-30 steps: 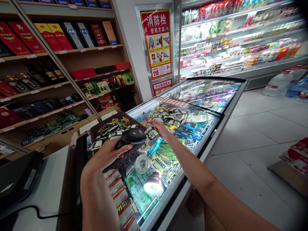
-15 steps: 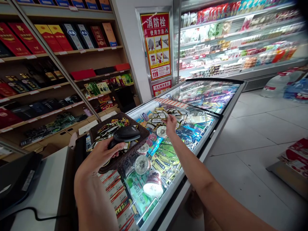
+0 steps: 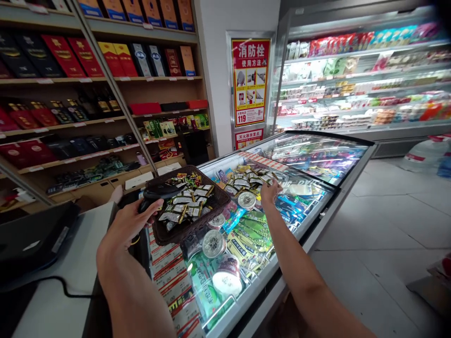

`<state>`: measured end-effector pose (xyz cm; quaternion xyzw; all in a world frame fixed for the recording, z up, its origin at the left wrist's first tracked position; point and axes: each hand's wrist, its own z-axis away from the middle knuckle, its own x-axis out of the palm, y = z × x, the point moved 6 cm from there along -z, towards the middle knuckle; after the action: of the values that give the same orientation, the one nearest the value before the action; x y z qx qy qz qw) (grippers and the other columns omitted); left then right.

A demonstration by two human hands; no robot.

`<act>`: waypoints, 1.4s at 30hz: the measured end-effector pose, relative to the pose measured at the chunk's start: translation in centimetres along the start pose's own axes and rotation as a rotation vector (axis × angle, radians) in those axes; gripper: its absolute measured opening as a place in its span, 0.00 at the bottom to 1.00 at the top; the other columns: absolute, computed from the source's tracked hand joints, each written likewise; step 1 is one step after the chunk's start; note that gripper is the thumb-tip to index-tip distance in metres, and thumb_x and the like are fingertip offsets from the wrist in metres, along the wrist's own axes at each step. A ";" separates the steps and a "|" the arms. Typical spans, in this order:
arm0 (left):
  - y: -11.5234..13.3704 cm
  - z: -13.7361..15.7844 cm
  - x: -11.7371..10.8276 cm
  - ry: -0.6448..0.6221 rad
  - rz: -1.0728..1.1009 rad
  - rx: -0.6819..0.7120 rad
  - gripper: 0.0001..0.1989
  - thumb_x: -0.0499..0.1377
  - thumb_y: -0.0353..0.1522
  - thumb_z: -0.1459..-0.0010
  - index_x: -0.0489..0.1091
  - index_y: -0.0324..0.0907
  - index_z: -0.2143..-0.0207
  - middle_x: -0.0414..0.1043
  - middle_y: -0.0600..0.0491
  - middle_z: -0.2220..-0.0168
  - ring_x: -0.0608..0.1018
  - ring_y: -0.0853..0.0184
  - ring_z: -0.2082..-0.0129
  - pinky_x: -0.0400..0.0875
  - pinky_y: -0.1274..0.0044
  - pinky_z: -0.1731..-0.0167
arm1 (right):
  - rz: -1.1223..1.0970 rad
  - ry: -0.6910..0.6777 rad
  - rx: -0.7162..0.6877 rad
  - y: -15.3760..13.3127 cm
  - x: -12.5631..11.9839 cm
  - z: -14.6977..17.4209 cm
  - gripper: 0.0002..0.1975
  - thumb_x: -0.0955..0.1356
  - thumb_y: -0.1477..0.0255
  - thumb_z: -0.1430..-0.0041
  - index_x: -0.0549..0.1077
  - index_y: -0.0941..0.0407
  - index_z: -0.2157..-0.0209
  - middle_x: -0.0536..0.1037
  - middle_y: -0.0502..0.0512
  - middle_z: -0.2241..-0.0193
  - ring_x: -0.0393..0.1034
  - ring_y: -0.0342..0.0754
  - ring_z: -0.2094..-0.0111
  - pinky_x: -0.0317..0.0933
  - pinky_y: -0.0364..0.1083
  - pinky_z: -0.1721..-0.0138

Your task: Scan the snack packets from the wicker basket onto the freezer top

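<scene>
My left hand (image 3: pixel 124 227) grips a black handheld scanner (image 3: pixel 158 193) held over the left rim of a dark woven basket (image 3: pixel 214 212) filled with small packets (image 3: pixel 186 205). The basket rests on the glass lid of a chest freezer (image 3: pixel 319 216). My right hand (image 3: pixel 269 191) reaches across the lid to a loose pile of packets (image 3: pixel 246 177) and its fingers touch them; whether it holds one is hard to see. Round lidded cups (image 3: pixel 213 243) lie near the basket.
Shelves of boxed goods (image 3: pixel 88 61) fill the left wall. A white counter (image 3: pixel 59 281) with a dark device (image 3: pixel 31 239) and a cable is at lower left. An open chiller (image 3: pixel 359 84) lines the back right. Tiled floor (image 3: pixel 387 225) lies to the right.
My right hand moved away from the basket to the packet pile farther along the lid. My left hand shifted the scanner left, uncovering the basket's packets. The view tilted down and right.
</scene>
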<state>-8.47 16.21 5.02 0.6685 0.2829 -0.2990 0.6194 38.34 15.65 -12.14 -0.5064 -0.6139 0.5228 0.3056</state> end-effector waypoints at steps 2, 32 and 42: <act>-0.8 0.3 -0.9 0.035 -0.027 -0.048 0.30 0.58 0.62 0.54 0.72 0.45 0.71 0.75 0.52 0.77 0.76 0.61 0.74 0.66 0.74 0.74 | 0.041 0.016 -0.129 -2.4 0.7 2.2 0.21 0.61 0.73 0.41 0.66 0.62 0.47 0.63 0.72 0.45 0.63 0.59 0.44 0.58 0.59 0.43; 4.4 1.5 3.4 -0.163 0.272 0.211 0.25 0.62 0.56 0.53 0.69 0.43 0.71 0.69 0.56 0.74 0.72 0.67 0.76 0.66 0.78 0.75 | -0.643 -0.575 0.087 -4.7 6.1 9.4 0.19 0.72 0.58 0.55 0.71 0.55 0.65 0.72 0.51 0.67 0.67 0.46 0.70 0.68 0.47 0.69; 7.6 1.6 6.5 -0.210 0.022 0.332 0.21 0.60 0.53 0.48 0.70 0.44 0.70 0.64 0.59 0.81 0.70 0.67 0.78 0.59 0.78 0.77 | -0.606 -0.576 0.067 -4.9 5.7 9.0 0.15 0.71 0.59 0.53 0.73 0.54 0.66 0.71 0.48 0.76 0.66 0.45 0.76 0.69 0.47 0.69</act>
<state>1.39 14.09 5.05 0.7297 0.1562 -0.4029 0.5299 27.00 18.26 -10.79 -0.1257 -0.7781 0.5491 0.2780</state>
